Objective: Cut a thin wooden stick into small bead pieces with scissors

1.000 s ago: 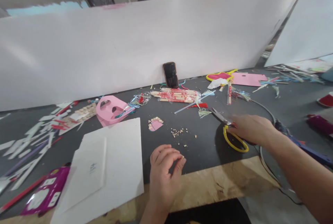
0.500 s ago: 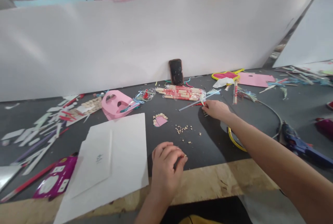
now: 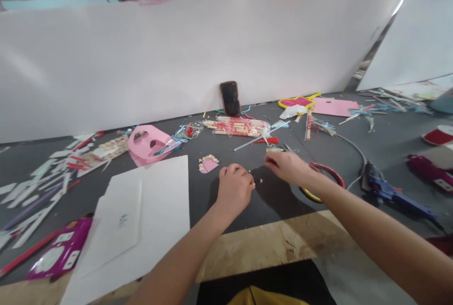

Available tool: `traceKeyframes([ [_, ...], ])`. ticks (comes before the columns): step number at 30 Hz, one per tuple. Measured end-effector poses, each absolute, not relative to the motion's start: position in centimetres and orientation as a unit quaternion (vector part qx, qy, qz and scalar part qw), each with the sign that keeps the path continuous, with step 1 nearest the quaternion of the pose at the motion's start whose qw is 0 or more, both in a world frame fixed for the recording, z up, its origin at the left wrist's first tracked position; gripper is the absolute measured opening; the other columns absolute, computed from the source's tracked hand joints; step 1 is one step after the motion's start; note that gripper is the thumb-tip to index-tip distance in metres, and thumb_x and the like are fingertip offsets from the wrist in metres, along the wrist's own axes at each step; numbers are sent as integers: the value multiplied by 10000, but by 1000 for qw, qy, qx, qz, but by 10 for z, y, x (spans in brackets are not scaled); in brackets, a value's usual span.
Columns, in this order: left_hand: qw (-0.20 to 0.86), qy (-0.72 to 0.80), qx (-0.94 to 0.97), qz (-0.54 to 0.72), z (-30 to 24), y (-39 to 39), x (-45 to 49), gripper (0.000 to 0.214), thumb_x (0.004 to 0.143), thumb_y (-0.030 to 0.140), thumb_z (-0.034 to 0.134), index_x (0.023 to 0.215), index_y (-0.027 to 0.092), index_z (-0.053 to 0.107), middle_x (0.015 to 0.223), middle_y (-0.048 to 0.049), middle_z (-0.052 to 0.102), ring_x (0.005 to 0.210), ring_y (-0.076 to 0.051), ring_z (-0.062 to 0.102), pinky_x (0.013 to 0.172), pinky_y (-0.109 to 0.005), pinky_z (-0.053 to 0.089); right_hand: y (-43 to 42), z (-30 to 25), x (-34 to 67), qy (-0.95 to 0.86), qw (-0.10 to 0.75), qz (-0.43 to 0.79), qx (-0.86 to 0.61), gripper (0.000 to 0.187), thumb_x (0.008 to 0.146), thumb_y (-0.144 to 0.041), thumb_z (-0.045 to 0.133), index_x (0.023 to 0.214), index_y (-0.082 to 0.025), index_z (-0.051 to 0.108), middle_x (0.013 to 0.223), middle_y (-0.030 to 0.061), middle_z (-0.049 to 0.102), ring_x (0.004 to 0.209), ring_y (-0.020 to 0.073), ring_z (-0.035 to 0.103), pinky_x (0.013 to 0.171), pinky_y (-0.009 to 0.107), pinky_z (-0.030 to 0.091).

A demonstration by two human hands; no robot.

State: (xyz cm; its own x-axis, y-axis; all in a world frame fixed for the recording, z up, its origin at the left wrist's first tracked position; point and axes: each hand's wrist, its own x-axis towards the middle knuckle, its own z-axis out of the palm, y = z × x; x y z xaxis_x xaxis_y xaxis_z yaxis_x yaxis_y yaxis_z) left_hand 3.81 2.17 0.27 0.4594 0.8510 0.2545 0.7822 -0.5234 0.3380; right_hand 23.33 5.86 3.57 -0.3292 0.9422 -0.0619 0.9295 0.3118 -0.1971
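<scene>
My left hand [image 3: 235, 186] is closed over the dark tabletop, with a small pale wooden piece [image 3: 253, 185] showing at its fingertips. Left of it lies a small pink cutout [image 3: 209, 166] with wooden bits lining part of its edge. My right hand [image 3: 285, 165] hovers to the right, fingers curled together; what they hold, if anything, is hidden. Under that wrist lie scissors with red and yellow handles [image 3: 331, 171], partly covered. A loose wooden bit [image 3: 261, 181] sits between the hands, and my left hand covers most of the others.
Behind the hands are wrapped wooden sticks [image 3: 237, 126] and a phone [image 3: 230, 98] leaning on a white partition [image 3: 159, 59]. White board [image 3: 170, 201], a pink mask-like cutout [image 3: 146, 143] and scraps lie left. A blue glue gun [image 3: 392, 191] with its cord is at right.
My left hand has moved forward over the scattered wooden bits. My right hand has drawn back from the red piece near the sticks, towards my left hand. The view has shifted slightly right.
</scene>
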Motion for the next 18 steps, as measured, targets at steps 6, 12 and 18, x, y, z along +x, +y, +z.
traceKeyframes([
  [6,101,503,840,176,-5,34,48,47,754,193,682,718,224,687,851,-49,721,1024,-282,534,855,-469,338,32,22,221,-832,27,134,-538,130,898,-191,495,878,-193,623,882,44,686,790,159,633,632,221,374],
  [12,122,512,836,156,-5,35,44,73,767,205,667,726,254,701,895,-7,731,1041,-248,534,875,-447,314,35,9,222,-830,48,152,-534,225,890,-124,440,879,-188,655,882,60,690,811,172,646,663,225,394],
  [18,130,523,828,157,1,37,42,125,813,193,609,745,256,694,909,6,728,1059,-231,520,891,-446,281,27,3,234,-815,106,151,-549,299,877,-110,393,1017,-189,645,996,82,690,876,185,654,724,245,442],
])
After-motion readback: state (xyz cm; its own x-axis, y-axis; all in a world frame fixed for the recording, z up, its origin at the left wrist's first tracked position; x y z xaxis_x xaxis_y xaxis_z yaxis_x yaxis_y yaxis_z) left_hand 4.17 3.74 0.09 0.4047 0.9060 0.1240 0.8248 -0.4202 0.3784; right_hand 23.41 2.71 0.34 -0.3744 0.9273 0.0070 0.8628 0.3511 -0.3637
